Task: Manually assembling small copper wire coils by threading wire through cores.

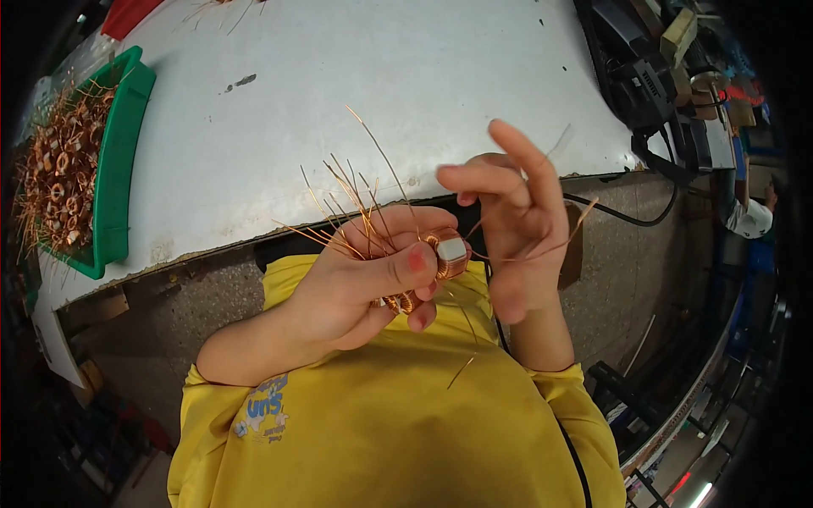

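My left hand (364, 275) is closed around several copper-wound ring coils. One coil (451, 251) with a white block in its middle sticks out past the thumb and fingertips. Below the thumb show more copper coils (398, 302), partly hidden by the fingers. Long copper wire ends (360, 199) fan up out of this hand, and thinner ones hang below the front coil. Just right of that coil is my right hand (521, 216), its fingers apart and its thumb blurred. A copper wire (550, 252) runs from the coil across the right palm, not visibly gripped.
On the left of the white table (279, 76) stands a green bin (118, 169) heaped with copper coils (63, 182). Dark equipment (639, 89) with a black cable (669, 199) sits at the right end. A red object (127, 15) lies at the far left.
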Demonstrator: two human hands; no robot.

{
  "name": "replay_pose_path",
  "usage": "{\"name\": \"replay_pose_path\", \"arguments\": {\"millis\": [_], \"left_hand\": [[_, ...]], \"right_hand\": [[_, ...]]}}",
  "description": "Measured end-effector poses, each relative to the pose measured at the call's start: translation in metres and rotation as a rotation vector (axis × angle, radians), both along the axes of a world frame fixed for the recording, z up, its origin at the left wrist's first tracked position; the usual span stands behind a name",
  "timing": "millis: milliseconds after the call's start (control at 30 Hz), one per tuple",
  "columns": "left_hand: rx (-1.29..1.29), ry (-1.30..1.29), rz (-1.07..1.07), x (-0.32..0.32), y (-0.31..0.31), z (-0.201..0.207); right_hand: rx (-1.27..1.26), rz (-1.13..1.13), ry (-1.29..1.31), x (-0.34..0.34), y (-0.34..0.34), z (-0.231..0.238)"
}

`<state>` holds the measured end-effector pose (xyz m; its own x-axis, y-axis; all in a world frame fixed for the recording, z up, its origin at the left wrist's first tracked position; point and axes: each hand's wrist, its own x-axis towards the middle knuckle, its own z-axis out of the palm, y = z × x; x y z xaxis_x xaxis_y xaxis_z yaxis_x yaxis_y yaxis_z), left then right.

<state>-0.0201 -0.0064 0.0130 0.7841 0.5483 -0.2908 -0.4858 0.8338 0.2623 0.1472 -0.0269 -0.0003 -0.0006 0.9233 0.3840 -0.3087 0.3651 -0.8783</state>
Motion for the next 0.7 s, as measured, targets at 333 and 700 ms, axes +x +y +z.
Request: {"name": "replay_pose_path", "arguments": {"millis": [333, 700], "left_hand": [[0.071, 0.039, -0.012, 0.002, -0.002, -0.016], [0.111, 0.062, 0.047, 0.014, -0.001, -0.012]], "right_hand": [[0.025, 0.117, -0.098, -0.009, 0.005, -0.003], [-0.024, 0.223, 0.398, 0.000, 0.009, -0.019]]}}
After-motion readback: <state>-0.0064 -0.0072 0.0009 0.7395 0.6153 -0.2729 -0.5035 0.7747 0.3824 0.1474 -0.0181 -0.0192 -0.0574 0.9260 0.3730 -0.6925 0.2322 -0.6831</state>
